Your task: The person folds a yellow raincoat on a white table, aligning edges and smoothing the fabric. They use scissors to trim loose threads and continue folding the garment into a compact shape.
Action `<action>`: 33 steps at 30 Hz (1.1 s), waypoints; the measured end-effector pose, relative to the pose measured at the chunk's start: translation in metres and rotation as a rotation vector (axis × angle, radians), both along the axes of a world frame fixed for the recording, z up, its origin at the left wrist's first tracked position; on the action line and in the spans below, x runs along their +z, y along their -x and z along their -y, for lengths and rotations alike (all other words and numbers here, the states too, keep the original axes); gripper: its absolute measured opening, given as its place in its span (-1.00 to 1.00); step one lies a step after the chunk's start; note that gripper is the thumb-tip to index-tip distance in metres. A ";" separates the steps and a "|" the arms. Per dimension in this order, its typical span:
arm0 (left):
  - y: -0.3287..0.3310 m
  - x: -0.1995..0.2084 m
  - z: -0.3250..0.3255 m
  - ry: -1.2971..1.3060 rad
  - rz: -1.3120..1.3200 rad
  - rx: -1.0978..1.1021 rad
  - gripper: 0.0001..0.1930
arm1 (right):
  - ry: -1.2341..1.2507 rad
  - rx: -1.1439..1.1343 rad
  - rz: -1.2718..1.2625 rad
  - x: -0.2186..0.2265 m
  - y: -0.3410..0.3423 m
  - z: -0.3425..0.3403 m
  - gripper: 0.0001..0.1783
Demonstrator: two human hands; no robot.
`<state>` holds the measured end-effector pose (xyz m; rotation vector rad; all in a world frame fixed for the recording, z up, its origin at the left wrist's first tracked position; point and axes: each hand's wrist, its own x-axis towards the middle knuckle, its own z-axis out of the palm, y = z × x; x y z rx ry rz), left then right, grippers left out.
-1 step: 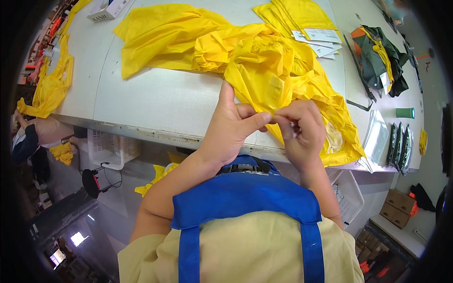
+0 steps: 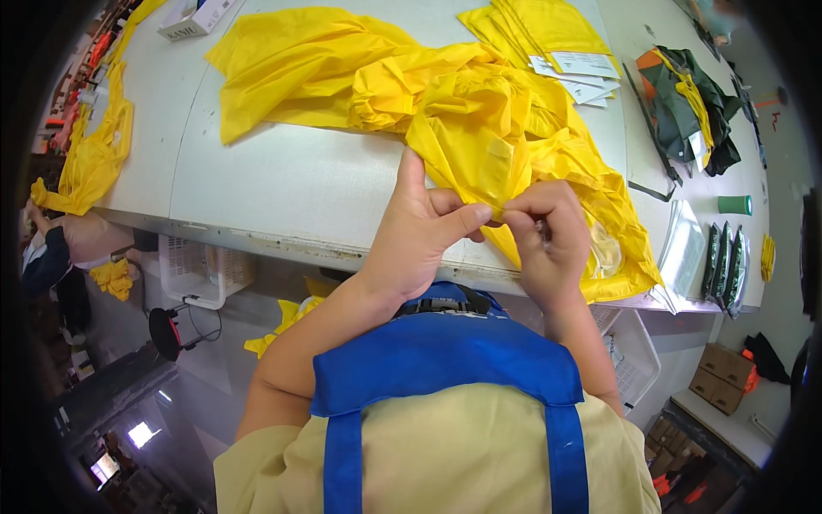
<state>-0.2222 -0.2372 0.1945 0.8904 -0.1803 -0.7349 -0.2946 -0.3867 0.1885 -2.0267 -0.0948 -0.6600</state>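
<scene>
Mid-frame, left grip (image 2: 418,230) and right grip (image 2: 553,242) are pinching the yellow garment (image 2: 479,128); holding its edge taut should be helping.

I face a pale worktable (image 2: 274,188) over grey floor (image 2: 210,347), with a whitish wall (image 2: 781,313) and a white-topped bench (image 2: 723,421) to my right.

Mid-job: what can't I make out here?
In head view:
Glossy yellow fabric: pinched edge partly hidden by left hand and right hand.
White perforated plastic basket, lower right: partly behind right forearm.
White rectangular paper cards: print too small.
White cardboard box: cut off by top edge.
</scene>
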 end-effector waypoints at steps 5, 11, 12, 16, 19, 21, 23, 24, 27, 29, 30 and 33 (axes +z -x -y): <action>-0.001 0.001 -0.002 0.012 -0.078 -0.004 -0.16 | -0.581 0.072 -0.257 0.003 0.011 0.001 -0.58; -0.003 0.001 -0.003 0.008 -0.052 -0.012 -0.16 | -0.071 -0.147 -0.260 0.000 0.031 0.027 -0.55; -0.002 0.000 -0.003 0.002 -0.049 -0.013 -0.17 | 0.060 -0.138 -0.263 0.011 0.029 0.023 -0.58; -0.002 0.001 -0.001 -0.008 -0.034 -0.024 -0.18 | 0.278 -0.160 -0.117 0.019 0.020 0.016 -0.64; -0.001 0.002 -0.001 -0.002 -0.007 -0.043 -0.19 | 0.319 -0.151 -0.045 0.017 0.017 0.016 -0.63; 0.000 0.002 -0.001 -0.008 0.002 -0.050 -0.19 | 0.327 -0.147 -0.028 0.017 0.016 0.016 -0.64; 0.000 0.002 -0.002 -0.009 0.008 -0.054 -0.19 | 0.326 -0.144 -0.031 0.018 0.016 0.017 -0.65; 0.000 0.001 -0.002 -0.006 0.011 -0.056 -0.19 | 0.330 -0.142 -0.035 0.018 0.016 0.017 -0.66; 0.000 -0.001 -0.001 0.013 0.005 -0.043 -0.19 | 0.234 -0.139 -0.064 0.017 0.018 0.017 -0.69; 0.000 0.000 -0.002 0.008 0.008 -0.033 -0.19 | 0.030 -0.138 -0.105 0.010 0.022 0.015 -0.72; 0.000 0.001 -0.002 -0.003 0.014 -0.035 -0.20 | -0.123 -0.144 -0.101 0.005 0.023 0.016 -0.68; 0.001 -0.003 -0.001 -0.005 0.013 -0.057 -0.30 | -0.539 -0.131 -0.160 -0.014 0.021 0.019 -0.56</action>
